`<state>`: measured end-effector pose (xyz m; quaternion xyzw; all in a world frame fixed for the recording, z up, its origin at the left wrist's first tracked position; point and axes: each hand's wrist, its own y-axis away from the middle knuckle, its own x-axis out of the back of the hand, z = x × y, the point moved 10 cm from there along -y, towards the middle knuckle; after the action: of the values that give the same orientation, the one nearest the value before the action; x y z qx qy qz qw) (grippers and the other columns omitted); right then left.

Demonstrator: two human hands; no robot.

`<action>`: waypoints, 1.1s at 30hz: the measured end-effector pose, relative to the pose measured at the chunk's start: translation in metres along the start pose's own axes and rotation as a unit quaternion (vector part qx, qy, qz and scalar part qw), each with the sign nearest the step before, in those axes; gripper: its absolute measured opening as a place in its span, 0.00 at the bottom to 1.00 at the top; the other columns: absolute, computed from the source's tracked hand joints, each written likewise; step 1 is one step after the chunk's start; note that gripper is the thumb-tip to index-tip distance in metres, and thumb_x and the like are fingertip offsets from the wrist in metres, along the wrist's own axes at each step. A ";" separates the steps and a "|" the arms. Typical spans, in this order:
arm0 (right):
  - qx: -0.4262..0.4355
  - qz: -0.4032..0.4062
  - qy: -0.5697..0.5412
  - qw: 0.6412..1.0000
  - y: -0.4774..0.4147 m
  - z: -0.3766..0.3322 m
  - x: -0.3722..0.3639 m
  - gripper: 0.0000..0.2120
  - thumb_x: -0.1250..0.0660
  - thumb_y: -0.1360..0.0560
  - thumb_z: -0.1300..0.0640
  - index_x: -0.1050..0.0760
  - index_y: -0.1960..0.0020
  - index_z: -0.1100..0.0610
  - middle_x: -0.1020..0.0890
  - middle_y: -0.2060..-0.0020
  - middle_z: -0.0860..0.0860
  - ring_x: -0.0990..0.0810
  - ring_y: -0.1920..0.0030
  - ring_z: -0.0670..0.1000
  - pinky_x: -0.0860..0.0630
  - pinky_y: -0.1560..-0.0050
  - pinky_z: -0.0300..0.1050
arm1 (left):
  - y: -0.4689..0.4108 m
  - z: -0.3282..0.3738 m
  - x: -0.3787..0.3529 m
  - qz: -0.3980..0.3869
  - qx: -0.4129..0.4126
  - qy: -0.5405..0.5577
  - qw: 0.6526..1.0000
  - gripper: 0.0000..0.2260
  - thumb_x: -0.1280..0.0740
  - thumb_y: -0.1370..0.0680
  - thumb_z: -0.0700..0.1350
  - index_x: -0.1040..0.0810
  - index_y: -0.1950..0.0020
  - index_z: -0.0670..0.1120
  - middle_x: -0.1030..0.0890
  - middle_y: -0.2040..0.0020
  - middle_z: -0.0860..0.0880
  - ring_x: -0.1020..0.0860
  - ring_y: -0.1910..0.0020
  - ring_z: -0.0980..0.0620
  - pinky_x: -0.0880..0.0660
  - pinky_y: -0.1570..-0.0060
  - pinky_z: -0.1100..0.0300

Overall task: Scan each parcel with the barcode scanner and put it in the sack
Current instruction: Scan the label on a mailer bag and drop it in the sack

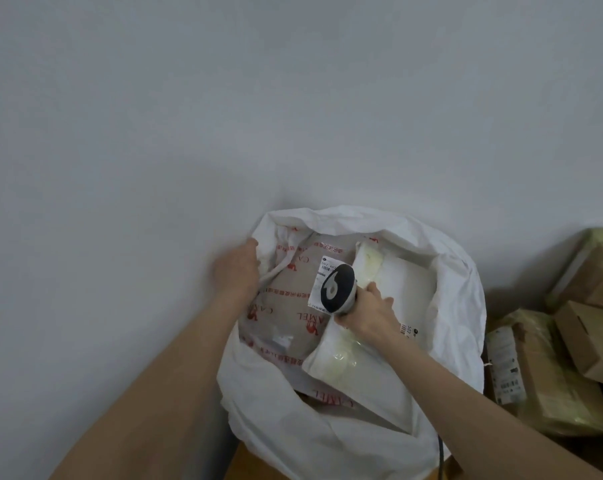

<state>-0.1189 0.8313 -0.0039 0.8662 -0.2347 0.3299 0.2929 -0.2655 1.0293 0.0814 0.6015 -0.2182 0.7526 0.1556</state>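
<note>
A white woven sack [459, 282] stands open against the wall. Inside lies a grey parcel [286, 306] printed with red lettering, with a white label on top. Beside it on the right lies a white padded parcel [390, 368] with yellowish tape. My left hand [237, 268] grips the sack's left rim and holds it open. My right hand [369, 310] holds the barcode scanner [338, 289], a grey and black head that hovers over the grey parcel's label, inside the sack's mouth.
Several cardboard boxes [591, 344] and tape-wrapped parcels [549, 375] are stacked at the right edge, close to the sack. A plain white wall fills the upper and left view. A brown surface [248, 462] shows under the sack at the bottom.
</note>
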 end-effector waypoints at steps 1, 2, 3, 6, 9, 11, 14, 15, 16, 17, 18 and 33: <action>-0.001 -0.003 0.003 1.000 -0.002 0.000 0.000 0.21 0.32 0.26 0.50 0.31 0.35 0.49 0.35 0.36 0.53 0.39 0.33 0.63 0.34 0.34 0.65 | -0.006 0.002 0.020 0.051 0.000 0.044 0.998 0.14 0.42 0.20 0.38 0.28 0.34 0.44 0.20 0.43 0.43 0.23 0.52 0.43 0.34 0.59 0.56; -0.002 -0.006 0.007 1.000 -0.003 0.000 -0.001 0.21 0.32 0.26 0.50 0.31 0.34 0.49 0.35 0.35 0.53 0.39 0.33 0.64 0.34 0.34 0.65 | -0.011 0.003 0.046 0.109 -0.002 0.078 0.991 0.14 0.41 0.20 0.38 0.26 0.35 0.44 0.21 0.42 0.43 0.23 0.49 0.42 0.34 0.59 0.55; -0.005 -0.008 0.011 1.000 -0.004 0.000 -0.002 0.22 0.32 0.26 0.49 0.31 0.34 0.49 0.34 0.35 0.53 0.39 0.33 0.64 0.34 0.34 0.66 | -0.015 0.002 0.070 0.160 -0.007 0.092 0.983 0.13 0.40 0.20 0.38 0.25 0.36 0.44 0.21 0.41 0.43 0.23 0.47 0.41 0.33 0.58 0.54; -0.013 -0.009 0.018 1.000 -0.006 0.000 -0.004 0.25 0.31 0.27 0.47 0.33 0.32 0.48 0.36 0.33 0.53 0.41 0.31 0.64 0.34 0.35 0.68 | -0.015 -0.001 0.094 0.196 -0.020 0.069 0.978 0.13 0.38 0.20 0.38 0.24 0.36 0.44 0.22 0.42 0.42 0.24 0.47 0.40 0.29 0.55 0.50; -0.016 -0.014 0.013 1.000 -0.004 -0.003 -0.003 0.26 0.30 0.27 0.47 0.33 0.31 0.49 0.36 0.32 0.53 0.41 0.30 0.64 0.36 0.34 0.68 | 0.001 0.015 0.061 0.122 -0.024 -0.001 0.992 0.19 0.38 0.20 0.39 0.31 0.29 0.47 0.29 0.36 0.40 0.28 0.42 0.41 0.31 0.51 0.54; -0.008 -0.027 0.011 1.000 0.000 -0.005 0.001 0.26 0.30 0.27 0.48 0.32 0.31 0.50 0.35 0.32 0.55 0.39 0.30 0.63 0.36 0.32 0.65 | 0.014 0.038 0.044 0.116 -0.068 -0.064 0.989 0.23 0.37 0.21 0.40 0.36 0.26 0.48 0.37 0.28 0.38 0.37 0.30 0.40 0.38 0.33 0.50; -0.004 0.006 -0.034 0.999 0.016 -0.006 0.027 0.20 0.29 0.27 0.48 0.26 0.38 0.54 0.25 0.41 0.54 0.25 0.40 0.59 0.25 0.41 0.55 | 0.031 0.056 0.022 0.084 -0.105 -0.124 0.983 0.27 0.39 0.20 0.41 0.44 0.23 0.48 0.51 0.22 0.36 0.54 0.22 0.40 0.56 0.26 0.43; 0.003 0.026 -0.045 0.999 0.024 -0.007 0.038 0.18 0.30 0.27 0.47 0.25 0.42 0.55 0.22 0.46 0.53 0.21 0.46 0.56 0.22 0.47 0.51 | 0.036 0.059 0.018 0.080 -0.105 -0.141 0.981 0.27 0.40 0.20 0.41 0.45 0.22 0.46 0.53 0.22 0.35 0.57 0.22 0.39 0.58 0.26 0.42; 0.014 0.042 -0.056 0.997 0.032 -0.008 0.050 0.15 0.31 0.26 0.46 0.24 0.45 0.55 0.19 0.52 0.51 0.19 0.51 0.54 0.21 0.51 0.49 | 0.043 0.063 0.016 0.081 -0.108 -0.154 0.979 0.27 0.40 0.20 0.40 0.46 0.22 0.45 0.55 0.22 0.35 0.58 0.23 0.38 0.59 0.26 0.41; 0.025 0.053 -0.082 0.995 0.040 -0.008 0.061 0.14 0.31 0.26 0.46 0.24 0.48 0.54 0.17 0.56 0.50 0.17 0.56 0.53 0.20 0.53 0.48 | 0.051 0.072 0.016 0.083 -0.119 -0.157 0.977 0.27 0.41 0.20 0.40 0.47 0.22 0.44 0.55 0.23 0.34 0.58 0.23 0.38 0.58 0.26 0.42; 0.033 0.061 -0.130 0.989 0.048 -0.007 0.070 0.12 0.31 0.26 0.46 0.23 0.50 0.54 0.17 0.60 0.49 0.16 0.60 0.51 0.19 0.54 0.49 | 0.061 0.085 0.015 0.082 -0.140 -0.151 0.975 0.27 0.40 0.20 0.39 0.46 0.22 0.43 0.54 0.22 0.35 0.56 0.22 0.38 0.57 0.26 0.43; -0.146 0.165 -0.331 0.918 0.103 0.176 0.078 0.27 0.22 0.33 0.48 0.25 0.39 0.57 0.18 0.47 0.55 0.19 0.47 0.59 0.22 0.49 0.52 | 0.193 0.187 -0.104 -0.113 -0.295 -0.063 0.947 0.25 0.46 0.18 0.57 0.40 0.23 0.49 0.44 0.22 0.47 0.49 0.22 0.49 0.56 0.25 0.51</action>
<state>-0.0518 0.6241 -0.0198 0.8223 -0.5034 0.0300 0.2635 -0.1811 0.7700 -0.0130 0.5957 -0.3702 0.5927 0.3960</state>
